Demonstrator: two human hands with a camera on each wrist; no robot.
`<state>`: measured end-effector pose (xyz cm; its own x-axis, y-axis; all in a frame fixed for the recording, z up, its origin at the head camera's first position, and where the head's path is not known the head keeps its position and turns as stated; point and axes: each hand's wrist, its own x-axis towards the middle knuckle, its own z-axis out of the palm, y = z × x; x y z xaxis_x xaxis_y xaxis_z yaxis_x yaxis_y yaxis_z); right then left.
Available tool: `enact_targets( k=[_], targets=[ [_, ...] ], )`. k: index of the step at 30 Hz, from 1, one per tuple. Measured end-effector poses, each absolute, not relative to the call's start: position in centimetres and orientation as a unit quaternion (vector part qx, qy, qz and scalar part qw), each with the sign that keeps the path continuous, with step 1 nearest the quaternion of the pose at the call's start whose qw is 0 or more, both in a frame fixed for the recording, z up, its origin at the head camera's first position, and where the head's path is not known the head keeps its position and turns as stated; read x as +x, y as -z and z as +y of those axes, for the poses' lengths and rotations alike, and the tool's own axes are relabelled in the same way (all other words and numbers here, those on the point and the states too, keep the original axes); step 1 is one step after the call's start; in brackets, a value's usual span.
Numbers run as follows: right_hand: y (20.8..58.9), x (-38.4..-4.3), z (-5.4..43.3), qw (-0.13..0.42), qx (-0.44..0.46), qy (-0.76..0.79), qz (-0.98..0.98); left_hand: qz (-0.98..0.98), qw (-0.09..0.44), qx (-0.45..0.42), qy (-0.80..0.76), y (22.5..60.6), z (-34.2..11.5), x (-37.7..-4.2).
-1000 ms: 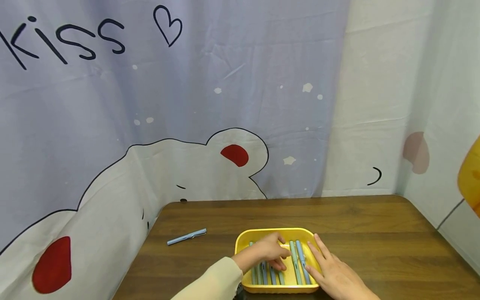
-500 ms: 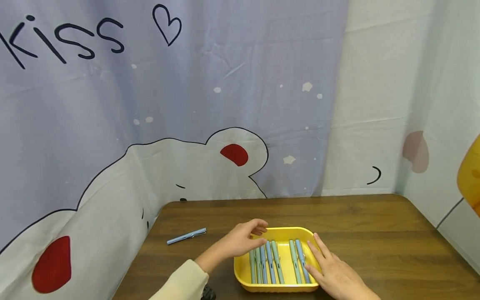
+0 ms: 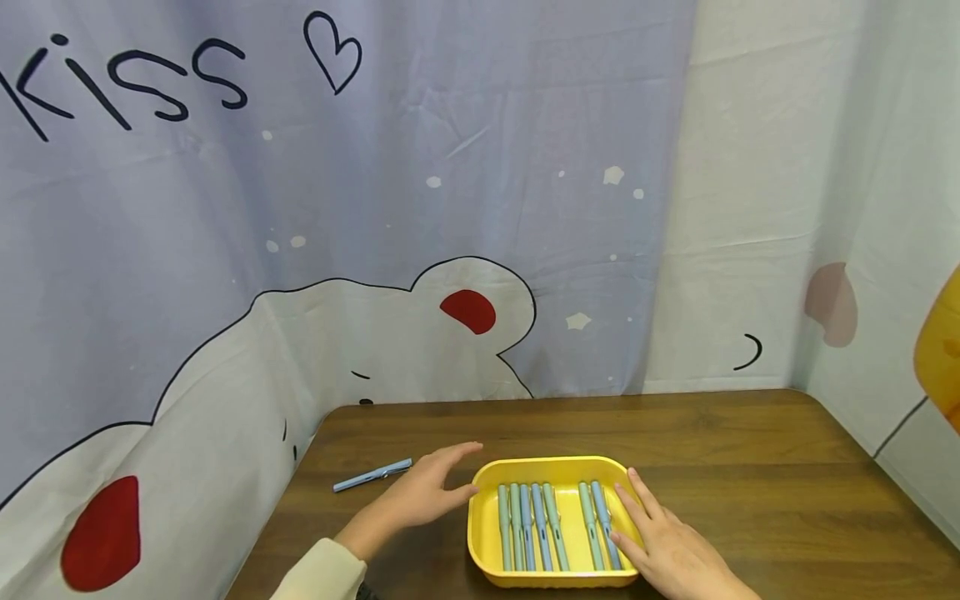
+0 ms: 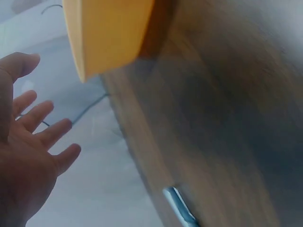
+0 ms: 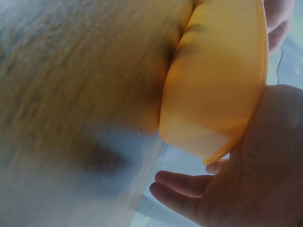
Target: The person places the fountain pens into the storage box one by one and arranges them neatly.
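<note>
A yellow tray (image 3: 555,579) stands on the table with several pens inside. Toward its left side lies a row of light green (image 3: 505,527) and light blue pens (image 3: 541,527); a green pen (image 3: 590,525) and a blue pen (image 3: 604,523) lie at the right. My right hand (image 3: 678,546) rests at the tray's right rim, fingers extended, thumb reaching over the inside. Just left of the tray, my left hand (image 3: 420,496) holds nothing, its fingers and thumb spread apart; the left wrist view shows the spread fingers (image 4: 52,135) too. Behind it lies a single blue pen (image 3: 371,476).
The brown wooden table (image 3: 750,467) reaches back to a printed curtain (image 3: 450,350), which also runs along its left and right sides. Near the left wrist camera, the yellow tray's wall (image 4: 109,38) rises at the top of the picture.
From over the pens in the tray, my left hand has drawn back leftward past the tray's edge, leaving the pens in view. My right hand stays at the right rim.
</note>
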<state>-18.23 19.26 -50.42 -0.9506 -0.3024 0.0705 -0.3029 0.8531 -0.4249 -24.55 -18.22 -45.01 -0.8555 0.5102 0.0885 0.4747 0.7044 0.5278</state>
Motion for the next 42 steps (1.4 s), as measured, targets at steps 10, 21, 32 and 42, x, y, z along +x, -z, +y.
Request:
enact_targets(
  k=[10,21,32,42],
  targets=[
    [50.5,-18.3,19.2,-0.009,0.156,-0.23,-0.961,0.945,-0.004,0.25,-0.21,47.2,-21.5,-25.1],
    [50.5,-18.4,19.3,-0.017,0.157,-0.229,-0.96,0.977,-0.025,0.147,-0.151,48.9,-25.3,-25.6],
    [50.5,-18.6,19.3,-0.014,0.157,-0.23,-0.96,0.987,-0.032,0.069,-0.142,50.8,-28.8,-26.7],
    [50.6,-18.7,19.3,-0.016,0.156,-0.234,-0.959,0.988,0.008,0.038,-0.151,51.6,-30.1,-27.4]
  ],
)
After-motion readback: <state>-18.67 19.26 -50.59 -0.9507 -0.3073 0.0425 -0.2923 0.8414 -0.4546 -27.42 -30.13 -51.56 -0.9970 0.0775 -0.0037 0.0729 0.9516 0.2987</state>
